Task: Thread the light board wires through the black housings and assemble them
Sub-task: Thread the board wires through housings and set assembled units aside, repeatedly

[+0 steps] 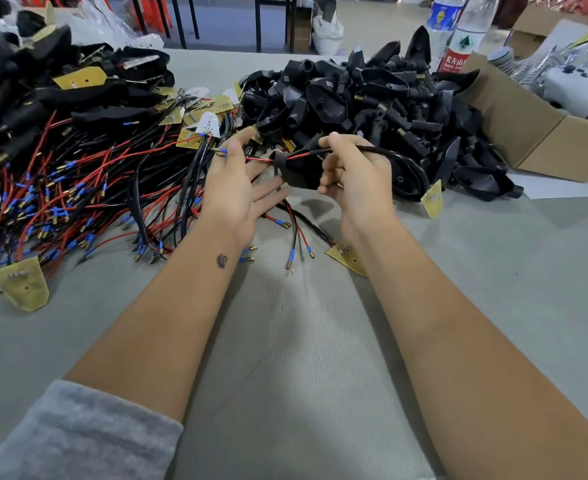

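**Wires halfway through a black housing**

The right hand [349, 174] is closed around a black housing [299, 173], with thumb and forefinger pinching the sleeved cable [382, 152] just where it goes in. That grip looks meant to steady the shell and feed the cable at once. The red and black wires [259, 159] come out the housing's other end toward the left hand [237, 188], which is mostly open, palm turned up, fingers spread under the housing. A blue-tipped connector [221, 153] sits at its upper fingers, though I cannot tell whether it is pinched or just lying there. My guess is this hand is placed to catch the ends and draw them through.

The cable loops away to the right and ends in a yellow light board [431, 199] hanging just above the counter [303, 341], so the board has yet to be seated.

Beyond the hands, a heap of empty housings [372, 98] fills the far right of the counter, with a cardboard box [535, 140] and two water bottles [458, 32] behind it. The far left is a tangle of wired boards [77, 188]. A spare board with loose leads [346, 258] lies right under the right wrist, where it could snag the hanging cable.
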Available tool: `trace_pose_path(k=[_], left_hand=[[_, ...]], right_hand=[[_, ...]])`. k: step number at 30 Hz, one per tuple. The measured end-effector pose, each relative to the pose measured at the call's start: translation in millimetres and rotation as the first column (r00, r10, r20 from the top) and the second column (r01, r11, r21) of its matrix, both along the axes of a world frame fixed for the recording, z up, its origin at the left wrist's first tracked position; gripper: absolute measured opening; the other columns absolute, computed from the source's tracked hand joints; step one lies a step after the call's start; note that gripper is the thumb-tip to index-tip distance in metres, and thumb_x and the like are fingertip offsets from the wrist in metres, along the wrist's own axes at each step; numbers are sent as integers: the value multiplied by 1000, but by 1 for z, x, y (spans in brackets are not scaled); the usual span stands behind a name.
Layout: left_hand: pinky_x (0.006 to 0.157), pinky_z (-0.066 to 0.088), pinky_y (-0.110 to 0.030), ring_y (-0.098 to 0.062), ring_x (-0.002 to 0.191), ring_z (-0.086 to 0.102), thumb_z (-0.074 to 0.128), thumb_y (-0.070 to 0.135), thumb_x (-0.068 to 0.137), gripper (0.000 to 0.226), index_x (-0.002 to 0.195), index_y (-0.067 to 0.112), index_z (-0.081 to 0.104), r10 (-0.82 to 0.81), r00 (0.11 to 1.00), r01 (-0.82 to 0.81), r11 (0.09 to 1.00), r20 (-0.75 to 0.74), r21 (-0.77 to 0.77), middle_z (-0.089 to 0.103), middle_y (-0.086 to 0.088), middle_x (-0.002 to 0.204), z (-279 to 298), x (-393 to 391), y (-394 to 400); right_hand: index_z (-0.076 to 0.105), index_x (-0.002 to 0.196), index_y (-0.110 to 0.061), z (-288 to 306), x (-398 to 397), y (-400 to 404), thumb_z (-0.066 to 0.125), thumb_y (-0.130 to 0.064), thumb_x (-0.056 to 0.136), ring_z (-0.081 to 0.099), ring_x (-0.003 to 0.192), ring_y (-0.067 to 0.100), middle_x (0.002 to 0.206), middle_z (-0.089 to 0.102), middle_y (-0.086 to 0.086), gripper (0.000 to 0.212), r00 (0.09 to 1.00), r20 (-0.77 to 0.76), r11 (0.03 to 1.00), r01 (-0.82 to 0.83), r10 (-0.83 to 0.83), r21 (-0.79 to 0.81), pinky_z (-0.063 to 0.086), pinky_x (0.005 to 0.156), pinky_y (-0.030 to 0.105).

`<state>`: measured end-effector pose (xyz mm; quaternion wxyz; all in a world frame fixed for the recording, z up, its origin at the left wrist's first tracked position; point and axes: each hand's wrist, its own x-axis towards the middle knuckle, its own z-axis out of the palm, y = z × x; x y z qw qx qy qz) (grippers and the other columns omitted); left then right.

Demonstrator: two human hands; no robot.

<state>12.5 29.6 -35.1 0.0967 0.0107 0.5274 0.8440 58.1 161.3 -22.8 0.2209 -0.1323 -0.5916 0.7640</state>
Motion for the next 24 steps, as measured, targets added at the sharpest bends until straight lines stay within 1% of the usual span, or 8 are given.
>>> trace_pose_path(k=[2, 5, 8, 12, 14, 17, 20, 24], left_hand=[[69, 60, -37, -29, 88, 74, 29, 45, 105, 31, 109, 34, 57, 21, 998, -26, 996, 59, 86, 69, -13, 112, 0, -3, 0], [70, 61, -34, -28, 90, 68, 35, 43, 104, 32, 118, 19, 50, -11, 991, -19, 976, 136, 219, 67, -14, 99, 1, -6, 1], [81, 60, -30, -25, 99, 67, 44, 33, 104, 29, 111, 6, 55, -99, 990, 74, 973, 105, 220, 68, -15, 105, 1, -4, 3], [81, 59, -28, -25, 104, 67, 46, 15, 103, 20, 108, 4, 62, -129, 990, 117, 977, 58, 180, 68, -17, 111, 0, -2, 6], [82, 59, -29, -26, 104, 68, 40, 17, 106, 24, 112, 5, 61, -96, 995, 92, 988, 30, 124, 69, -16, 111, -1, -3, 6], [77, 59, -32, -27, 98, 71, 27, 27, 109, 34, 114, 13, 57, -47, 999, 48, 995, -13, 91, 70, -16, 107, -1, -4, 3], [80, 59, -33, -25, 94, 73, 24, 32, 108, 35, 115, 20, 57, -43, 999, 46, 989, -24, 138, 72, -16, 103, -2, -3, 2], [83, 58, -28, -21, 100, 71, 34, 27, 107, 32, 127, 11, 53, -93, 995, 100, 965, -38, 241, 72, -13, 109, -2, -4, 4]], right_hand=[[63, 83, -9, -1, 0, 1, 59, -10, 94, 51, 51, 11, 64, 58, 3, 11, 1000, -6, 1000, 4, -4, -22, 47, 49, 24], [61, 86, -6, -3, -2, -3, 61, -7, 94, 56, 54, 13, 68, 62, 8, 8, 999, -17, 998, -41, 40, -41, 51, 53, 25], [63, 85, -6, -5, -2, -8, 63, -5, 93, 58, 54, 13, 71, 65, 10, 7, 995, -40, 994, -96, 94, -51, 52, 54, 24], [65, 87, -6, -6, -2, -6, 66, -9, 91, 54, 51, 11, 69, 63, 7, 5, 995, -25, 995, -95, 95, -26, 48, 51, 23], [65, 87, -7, -5, -2, -4, 66, -12, 92, 53, 50, 11, 68, 62, 5, 7, 995, -1, 995, -100, 100, -21, 47, 51, 23], [62, 88, -6, -2, -2, 0, 60, -14, 96, 53, 50, 12, 66, 63, 5, 12, 995, -25, 981, -101, 98, -168, 47, 50, 23], [60, 88, -6, -1, -2, 1, 58, -12, 97, 54, 50, 12, 68, 66, 7, 11, 997, -33, 973, -70, 64, -219, 48, 49, 22], [63, 82, -7, -5, -3, 2, 64, -15, 94, 54, 51, 12, 69, 63, 6, 15, 1000, 7, 995, -24, 25, -102, 49, 52, 24]])
